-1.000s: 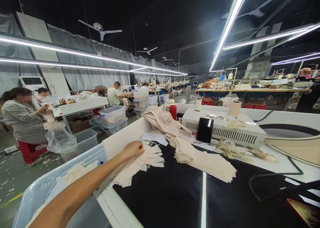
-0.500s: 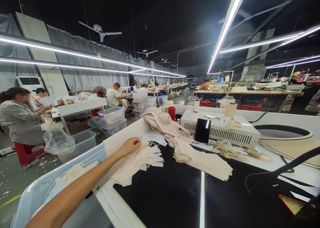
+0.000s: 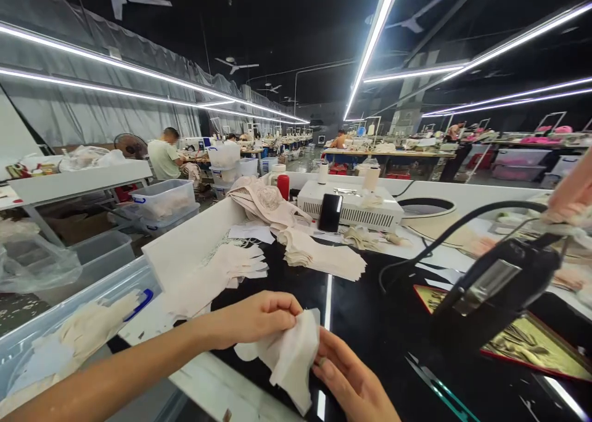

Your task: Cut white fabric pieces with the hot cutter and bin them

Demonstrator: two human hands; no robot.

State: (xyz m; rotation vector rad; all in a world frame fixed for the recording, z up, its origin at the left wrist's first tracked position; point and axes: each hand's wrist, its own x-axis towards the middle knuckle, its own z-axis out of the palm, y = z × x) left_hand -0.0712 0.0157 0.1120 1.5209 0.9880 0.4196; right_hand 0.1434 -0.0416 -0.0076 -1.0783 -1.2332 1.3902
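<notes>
A cream fabric piece hangs between my hands over the black tabletop. My left hand pinches its upper edge between thumb and fingers. At the fabric's right edge is my right hand, its fingers curled round that edge and the thumb in front. A fanned stack of cream pieces lies behind my left forearm. Another layered cream stack rests further back on the black surface, beside a lace-patterned beige garment.
Teal-handled tweezers lie at the right, near a yellow red-rimmed tray and a black device with a cable. A phone leans on a white box. A plastic bin stands left. People sit further off.
The view has turned right. My left hand has left the fanned stack and come nearer with a fabric piece. My right hand has come into view at the piece's edge.
</notes>
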